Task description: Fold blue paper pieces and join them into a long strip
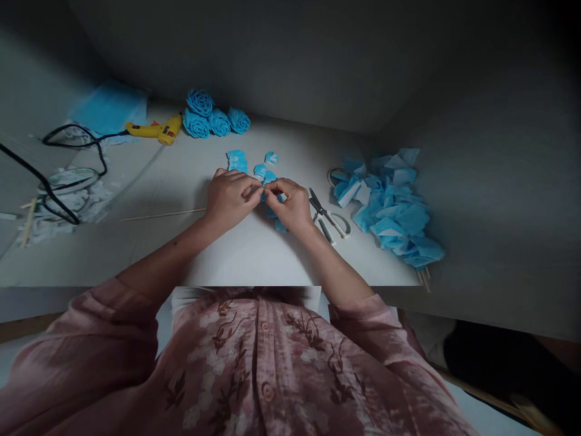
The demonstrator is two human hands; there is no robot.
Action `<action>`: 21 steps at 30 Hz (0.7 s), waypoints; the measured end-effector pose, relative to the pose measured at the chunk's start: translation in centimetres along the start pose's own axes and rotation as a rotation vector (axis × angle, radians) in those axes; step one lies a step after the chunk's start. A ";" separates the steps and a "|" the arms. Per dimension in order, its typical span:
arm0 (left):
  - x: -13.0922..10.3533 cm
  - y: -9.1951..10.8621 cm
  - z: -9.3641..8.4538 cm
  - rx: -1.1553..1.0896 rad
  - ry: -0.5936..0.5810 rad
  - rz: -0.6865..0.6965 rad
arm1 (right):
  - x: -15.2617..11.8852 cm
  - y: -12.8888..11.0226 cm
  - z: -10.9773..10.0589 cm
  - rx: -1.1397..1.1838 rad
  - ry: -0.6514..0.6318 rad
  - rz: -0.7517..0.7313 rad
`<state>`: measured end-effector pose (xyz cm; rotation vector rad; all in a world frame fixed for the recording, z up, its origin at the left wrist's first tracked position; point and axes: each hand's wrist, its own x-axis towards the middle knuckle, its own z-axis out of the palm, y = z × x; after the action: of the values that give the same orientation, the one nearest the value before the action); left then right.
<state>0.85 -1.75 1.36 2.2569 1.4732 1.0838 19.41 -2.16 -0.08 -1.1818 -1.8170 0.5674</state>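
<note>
Fingertips (256,184) of the left hand (228,198) and right hand (293,204) meet over the middle of the white flat tabletop (254,260), each thumb and index finger pinched on a small light-blue paper-like piece (264,197). Piece mostly covered by fingers; only a scrap of blue shows, so long axis and pointing direction can't be told. Visible bit looks thin, matte, same blue as the loose cut pieces (236,160) just beyond the hands; those are small, angular, some with paler patches, lying flat or slightly curled. More blue bits peek out under the right hand. Thin pale wooden stick (163,214) lies left, nearly crosswise, right end by the left wrist. Scissors with dark metal blades and white looped handles (321,212) just right of the right hand, blades slightly parted, tips pointing away and left, handles toward the near right. Four ruffled blue paper-like roses (219,122) clustered at far side, round, tightly layered. Yellow plastic glue gun (149,131) left of them, black cord trailing left. Heaped crumpled blue sheets (394,209) at right, creased, angular edges. Shredded white scraps (88,203) at far left.
</note>
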 end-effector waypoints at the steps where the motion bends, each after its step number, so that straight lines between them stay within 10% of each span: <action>1: 0.0 0.0 0.0 -0.013 0.001 -0.009 | 0.0 0.0 0.0 0.007 0.002 0.003; 10: 1.0 0.1 -1.8 -0.369 0.090 -0.289 | 0.6 0.4 0.0 0.398 0.043 0.237; 16: 0.1 -3.3 -10.2 -0.097 0.304 -0.320 | 1.1 1.2 -0.6 0.635 0.098 0.378; 21: -6.0 -10.3 -17.0 0.409 0.413 -0.550 | 1.0 1.2 -0.3 0.711 0.069 0.406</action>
<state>-19.35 -5.37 4.80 1.6994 2.4873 1.1810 20.03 -0.77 -0.39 -1.0367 -1.1445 1.2614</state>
